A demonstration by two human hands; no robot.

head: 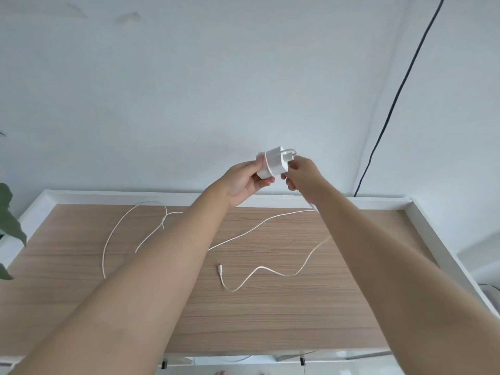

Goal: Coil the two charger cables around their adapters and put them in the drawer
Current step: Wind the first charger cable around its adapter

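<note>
Gripping the smooth white boxy plastic adapter [271, 164] in my left hand [244, 182], I'm holding it up above the far edge of the wood-grain tabletop [270, 315], one turn of its thin white cable [266, 231] already round it. My right hand [299, 173] pinches that cable beside the adapter, and its slack trails across the tabletop's middle. Slick, springy cord: ease tension and the loop could slip off; the second thin white cable [116, 234], near the far left corner, might snag.

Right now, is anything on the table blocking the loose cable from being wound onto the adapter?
Nothing visible. The left hand holds the adapter above the table; the cable trails free from the right hand, only its own slack.
</note>
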